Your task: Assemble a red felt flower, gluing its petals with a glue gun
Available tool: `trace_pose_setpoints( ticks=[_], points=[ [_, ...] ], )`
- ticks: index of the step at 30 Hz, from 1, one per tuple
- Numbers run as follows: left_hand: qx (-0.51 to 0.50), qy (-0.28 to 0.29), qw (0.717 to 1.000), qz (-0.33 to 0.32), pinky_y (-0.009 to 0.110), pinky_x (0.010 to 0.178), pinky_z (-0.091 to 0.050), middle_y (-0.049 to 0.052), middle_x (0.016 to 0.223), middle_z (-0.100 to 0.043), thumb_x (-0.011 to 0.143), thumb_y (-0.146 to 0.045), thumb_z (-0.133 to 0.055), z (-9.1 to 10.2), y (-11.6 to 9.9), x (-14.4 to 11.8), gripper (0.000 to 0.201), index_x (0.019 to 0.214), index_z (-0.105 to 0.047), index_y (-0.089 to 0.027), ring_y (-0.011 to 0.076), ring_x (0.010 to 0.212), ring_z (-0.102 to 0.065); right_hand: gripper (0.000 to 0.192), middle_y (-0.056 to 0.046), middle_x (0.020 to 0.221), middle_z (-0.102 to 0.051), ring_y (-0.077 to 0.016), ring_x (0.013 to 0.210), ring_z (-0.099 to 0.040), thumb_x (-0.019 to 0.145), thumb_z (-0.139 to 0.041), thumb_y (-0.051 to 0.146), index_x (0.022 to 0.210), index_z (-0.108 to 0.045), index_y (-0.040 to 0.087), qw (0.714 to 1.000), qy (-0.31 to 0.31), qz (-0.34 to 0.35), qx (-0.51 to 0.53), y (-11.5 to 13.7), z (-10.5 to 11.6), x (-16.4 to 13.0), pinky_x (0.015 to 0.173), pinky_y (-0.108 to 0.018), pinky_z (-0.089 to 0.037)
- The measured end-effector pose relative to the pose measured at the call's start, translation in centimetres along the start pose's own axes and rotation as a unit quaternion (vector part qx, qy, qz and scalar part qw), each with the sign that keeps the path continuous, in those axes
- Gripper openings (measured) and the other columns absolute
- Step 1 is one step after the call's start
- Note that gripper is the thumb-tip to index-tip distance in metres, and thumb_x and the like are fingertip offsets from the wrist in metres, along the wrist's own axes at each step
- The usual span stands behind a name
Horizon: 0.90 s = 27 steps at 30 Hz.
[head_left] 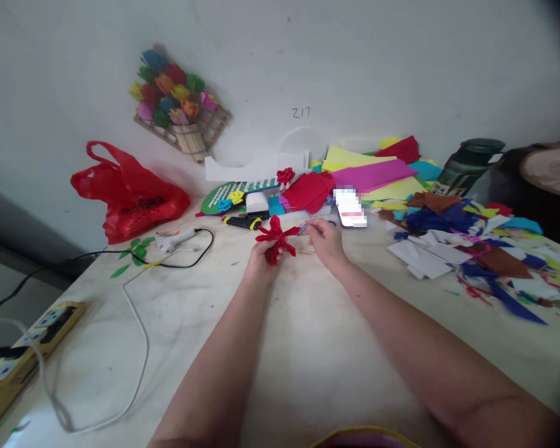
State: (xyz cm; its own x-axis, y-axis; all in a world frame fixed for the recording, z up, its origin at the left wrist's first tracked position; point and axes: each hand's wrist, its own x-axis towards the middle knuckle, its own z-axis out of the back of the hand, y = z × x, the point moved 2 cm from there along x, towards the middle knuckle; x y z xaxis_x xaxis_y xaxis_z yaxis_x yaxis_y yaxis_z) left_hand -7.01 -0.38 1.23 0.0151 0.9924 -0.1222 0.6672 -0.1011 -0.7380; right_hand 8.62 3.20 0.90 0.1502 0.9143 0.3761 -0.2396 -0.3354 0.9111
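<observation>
Here, the red flower [276, 238] at twelve o'clock is held in the closed left hand [260, 262]; whether the right hand [325, 239], toward one o'clock, pinches anything is unclear. Light pressure should avoid creasing.

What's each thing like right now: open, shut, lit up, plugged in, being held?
Red flower: petals spread, held in the left hand.
Right hand: fingers bent beside the flower, grip unclear.
Phone: screen lit.
Green bottle: lid on.
Glue gun: lying on the table; hot or cold, can't tell.
Power strip: black plug in it.
Red bag: crumpled.
Paper scraps: loosely heaped.
</observation>
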Motion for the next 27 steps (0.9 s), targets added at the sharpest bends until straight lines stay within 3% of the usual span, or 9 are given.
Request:
trace_pose_setpoints(
  ticks=[5,12,19,27],
  points=[
    [-0.002,0.001,1.000,0.011,0.016,0.037,-0.030,0.010,0.075,-0.067,0.063,-0.010,-0.056,0.1,0.0,0.0,0.013,0.075,-0.062,-0.009,0.0058,0.046,-0.047,0.025,-0.002,0.067,-0.065,-0.0160,0.059,-0.058,0.072,-0.053,0.039,0.084,-0.063,0.019,0.999,0.009,-0.034,0.024,0.3,-0.3,-0.6,0.056,-0.028,-0.046],
    [0.027,0.010,1.000,0.009,0.019,0.039,-0.034,0.009,0.078,-0.069,0.066,-0.014,-0.057,0.3,0.1,0.2,0.021,0.084,-0.065,-0.009,0.0079,0.047,-0.050,0.026,0.000,0.064,-0.064,-0.0115,0.050,-0.051,0.066,-0.061,0.044,0.072,-0.057,0.019,0.984,0.025,-0.137,0.109,1.8,-0.8,-1.5,0.044,-0.023,-0.037],
    [0.054,0.030,0.998,0.003,0.024,0.052,-0.046,0.004,0.060,-0.062,0.065,-0.015,-0.066,0.5,0.9,0.5,0.012,0.075,-0.062,-0.010,0.0116,0.050,-0.056,0.027,-0.003,0.069,-0.066,-0.0084,0.046,-0.046,0.061,-0.065,0.043,0.065,-0.059,0.017,0.962,0.031,-0.213,0.169,2.1,-1.2,-1.6,0.041,-0.022,-0.031],
    [0.065,0.104,0.992,0.004,0.033,0.070,-0.051,0.009,0.084,-0.070,0.060,-0.011,-0.071,-0.4,1.2,-0.3,0.032,0.091,-0.063,-0.012,0.0174,0.066,-0.065,0.015,0.004,0.048,-0.052,-0.0101,0.046,-0.045,0.056,-0.065,0.032,0.055,-0.058,0.018,0.959,-0.003,-0.212,0.188,1.8,-1.1,-1.2,0.046,-0.024,-0.035]
  ],
)
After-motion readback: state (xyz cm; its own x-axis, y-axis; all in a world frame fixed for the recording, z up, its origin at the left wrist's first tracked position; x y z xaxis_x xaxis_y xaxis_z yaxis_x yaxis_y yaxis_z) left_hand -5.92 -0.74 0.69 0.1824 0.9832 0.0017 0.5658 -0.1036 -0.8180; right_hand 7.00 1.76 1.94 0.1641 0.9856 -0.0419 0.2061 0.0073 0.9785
